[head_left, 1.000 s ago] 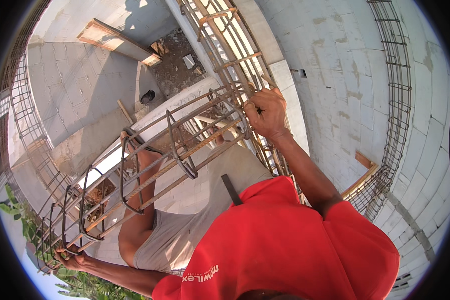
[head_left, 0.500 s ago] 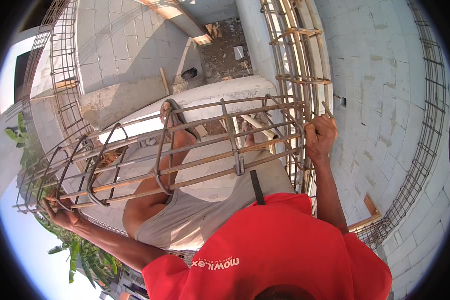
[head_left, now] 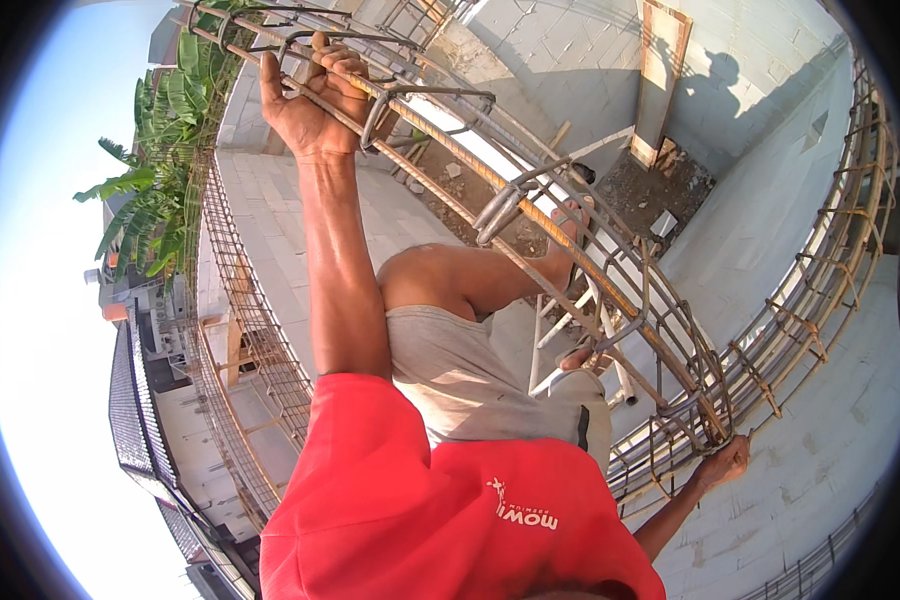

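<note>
A long rebar cage [head_left: 530, 210], made of rusty ribbed bars with bent stirrups, slants across the view from upper left to lower right. My left hand [head_left: 315, 115] is raised at its upper end, fingers curled around the lower bar, palm toward the view. At the lower right end of the cage, my right hand [head_left: 722, 465] is closed in a fist next to the bar ends. A thin rod tip shows by its knuckles, but what the fist holds is hidden. The cage's lower end meets a second, upright-running bundle of rebar [head_left: 770, 370].
My bent leg [head_left: 470, 275] is below the cage, with a foot on a white block wall top. A wooden plank [head_left: 660, 80] leans in the rubble-strewn room beyond. More rebar mesh [head_left: 240, 310] runs along the left, beside banana plants [head_left: 170, 150] and tiled roofs [head_left: 140, 400].
The view has turned, and the cage now slants more steeply, its left end at the top. My left arm is now raised upward; my right hand appears lower, still at the other end.
</note>
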Demonstrator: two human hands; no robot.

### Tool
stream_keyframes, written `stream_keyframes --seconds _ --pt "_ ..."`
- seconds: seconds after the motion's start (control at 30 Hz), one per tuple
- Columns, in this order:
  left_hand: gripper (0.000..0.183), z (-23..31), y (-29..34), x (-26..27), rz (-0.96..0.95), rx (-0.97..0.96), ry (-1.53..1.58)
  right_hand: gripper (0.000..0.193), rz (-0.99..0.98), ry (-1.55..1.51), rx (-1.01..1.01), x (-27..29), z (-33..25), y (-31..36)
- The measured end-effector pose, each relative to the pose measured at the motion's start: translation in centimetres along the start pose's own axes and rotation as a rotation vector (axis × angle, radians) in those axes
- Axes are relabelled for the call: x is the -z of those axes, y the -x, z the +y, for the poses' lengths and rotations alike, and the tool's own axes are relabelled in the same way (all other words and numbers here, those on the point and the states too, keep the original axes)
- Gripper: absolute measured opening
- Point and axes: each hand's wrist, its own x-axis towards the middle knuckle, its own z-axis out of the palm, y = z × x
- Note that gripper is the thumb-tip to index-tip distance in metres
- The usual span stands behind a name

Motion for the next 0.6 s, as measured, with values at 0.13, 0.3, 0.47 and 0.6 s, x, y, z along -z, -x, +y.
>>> stream_keyframes --seconds 0.13,0.3,0.47,0.6 --pt "0.054 -1.3 -1.2 0.8 -0.026 0.018 0.019 0.032 0.011 -0.046 0.036 -0.5 0.1 -0.3" --pt "0.044 -1.9 -1.6 -0.2 -0.161 0.056 0.113 0.031 0.025 0.020 0.157 -0.4 -0.6 -0.5" --pt "0.039 -1.9 -2.9 0.2 -0.227 0.121 0.158 0.032 -0.013 0.012 0.096 -0.3 -2.2 -0.7" --pt "0.033 -0.3 -3.0 1.5 -0.158 0.117 0.146 0.022 0.000 -0.036 -0.033 0.2 -3.7 -0.6"
